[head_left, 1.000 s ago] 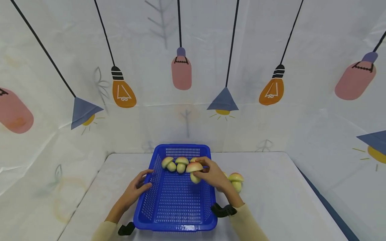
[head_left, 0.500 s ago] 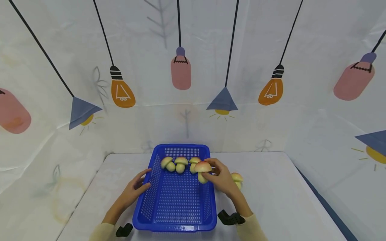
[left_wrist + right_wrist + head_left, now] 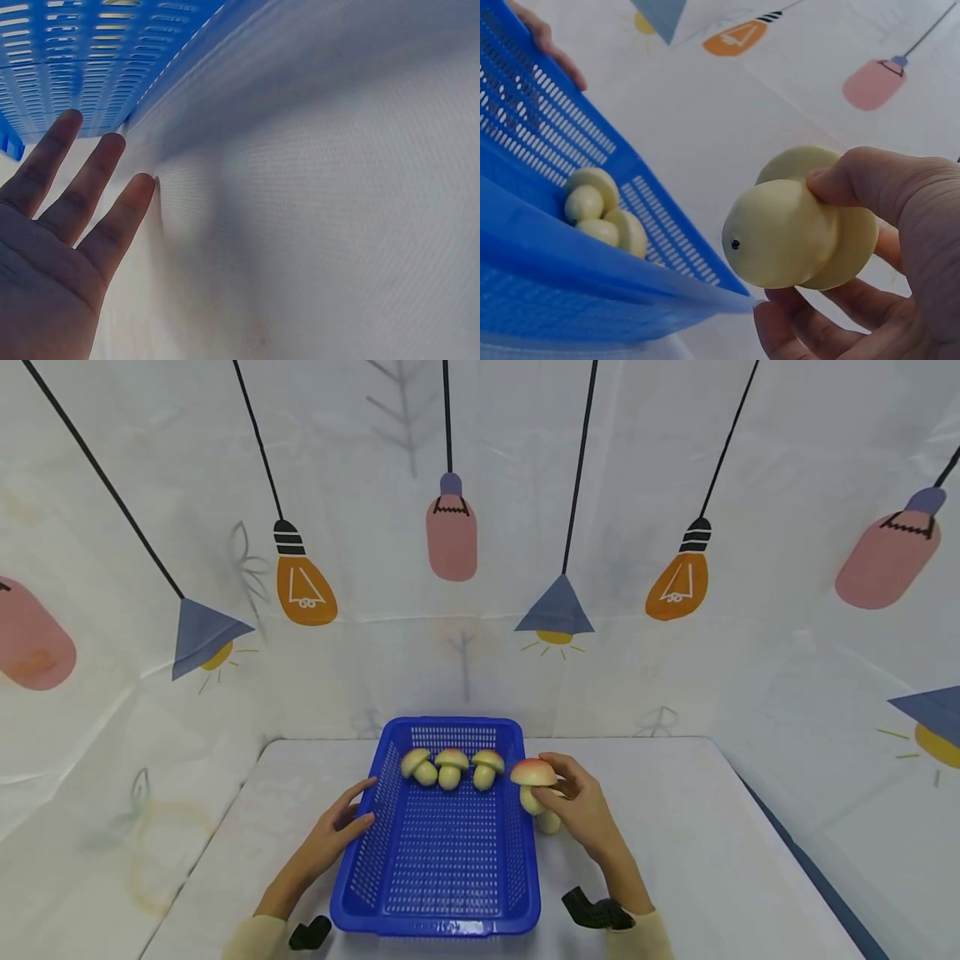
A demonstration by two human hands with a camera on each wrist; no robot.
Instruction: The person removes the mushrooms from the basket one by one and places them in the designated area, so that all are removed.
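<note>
My right hand (image 3: 588,814) pinches a toy mushroom (image 3: 533,773) by its stem, just beyond the right rim of a blue plastic basket (image 3: 438,860). The right wrist view shows the thumb on one side of this pale yellow mushroom (image 3: 780,232) and the fingers below it. Three similar mushrooms (image 3: 451,768) lie in a row at the basket's far end. Another mushroom (image 3: 549,822) is on the table, largely hidden behind the right hand. With relaxed fingers, my left hand (image 3: 330,839) rests at the basket's left rim; its fingers (image 3: 82,191) are extended beside the slotted wall.
The basket stands on a white-covered table (image 3: 675,843). Behind the table hangs a white sheet (image 3: 360,677) printed with lamps and bulbs, which also encloses both sides.
My right hand has carried its mushroom rightward from over the basket to outside its right rim, uncovering the third mushroom in the row. My left hand has stayed at the rim.
</note>
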